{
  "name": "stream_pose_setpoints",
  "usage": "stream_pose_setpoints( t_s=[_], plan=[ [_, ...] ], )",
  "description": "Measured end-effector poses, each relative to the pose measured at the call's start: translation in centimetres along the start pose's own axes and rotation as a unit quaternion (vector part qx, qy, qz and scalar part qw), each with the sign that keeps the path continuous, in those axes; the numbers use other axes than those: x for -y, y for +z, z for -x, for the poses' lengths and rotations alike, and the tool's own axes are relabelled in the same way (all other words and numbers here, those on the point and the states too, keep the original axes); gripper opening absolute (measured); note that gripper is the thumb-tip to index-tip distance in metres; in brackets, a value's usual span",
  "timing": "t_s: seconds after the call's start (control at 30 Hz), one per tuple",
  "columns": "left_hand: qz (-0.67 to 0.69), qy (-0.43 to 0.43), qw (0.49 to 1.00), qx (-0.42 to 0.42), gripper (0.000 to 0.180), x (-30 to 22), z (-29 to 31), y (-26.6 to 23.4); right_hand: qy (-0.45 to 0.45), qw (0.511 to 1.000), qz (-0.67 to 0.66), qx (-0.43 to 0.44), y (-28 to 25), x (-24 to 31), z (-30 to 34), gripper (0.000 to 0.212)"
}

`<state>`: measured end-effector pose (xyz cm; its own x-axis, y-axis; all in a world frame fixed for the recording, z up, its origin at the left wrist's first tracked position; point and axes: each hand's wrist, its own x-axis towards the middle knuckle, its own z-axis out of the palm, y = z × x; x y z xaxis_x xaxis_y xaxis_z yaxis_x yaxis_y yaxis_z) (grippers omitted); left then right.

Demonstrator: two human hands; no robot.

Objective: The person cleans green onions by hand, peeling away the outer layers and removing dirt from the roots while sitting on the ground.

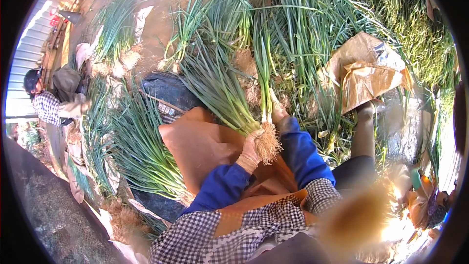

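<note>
My left hand [250,150], in a pale glove, is closed round the root end of a bunch of green onions [227,100]. Their leaves fan away to the upper left, and a tuft of pale stringy roots [268,144] hangs beside the hand. Close by on the right, my right hand [278,110] is wrapped round the lower part of a few upright green onion stalks [264,76], whose roots meet the bunch's roots; its fingers are partly hidden. Beneath both hands an orange-brown sheet [195,144] covers my lap.
A large heap of green onions [303,34] spreads ahead and right, beside crumpled brown paper [373,80]. More lie at my left [144,142] near a dark sack [168,93], and a bundle [117,36] rests far left. One person [46,105] is at the left edge.
</note>
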<state>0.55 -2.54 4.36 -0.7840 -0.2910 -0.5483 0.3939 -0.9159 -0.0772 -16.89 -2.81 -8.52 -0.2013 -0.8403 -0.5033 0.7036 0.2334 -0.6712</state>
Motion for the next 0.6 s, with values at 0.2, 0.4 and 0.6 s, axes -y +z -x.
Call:
stream_pose_setpoints(
  t_s=[0.2, 0.4, 0.6],
  plan=[
    [0.006, 0.045, 0.999, 0.003, 0.032, -2.5, 2.4, -1.4, -0.121, 0.766, 0.622, 0.114, 3.8, -3.3, 10.2, 0.036],
    [-0.023, 0.051, 0.998, 0.025, 0.036, -1.5, 1.3, -3.3, 0.241, 0.554, 0.796, 0.037, 4.4, 4.2, 8.0, 0.040],
    [-0.026, 0.037, 0.999, -0.005, 0.028, -0.8, 0.3, -3.8, -0.062, 0.989, 0.135, -0.025, 6.8, 1.4, -1.7, 0.050]
  ],
)
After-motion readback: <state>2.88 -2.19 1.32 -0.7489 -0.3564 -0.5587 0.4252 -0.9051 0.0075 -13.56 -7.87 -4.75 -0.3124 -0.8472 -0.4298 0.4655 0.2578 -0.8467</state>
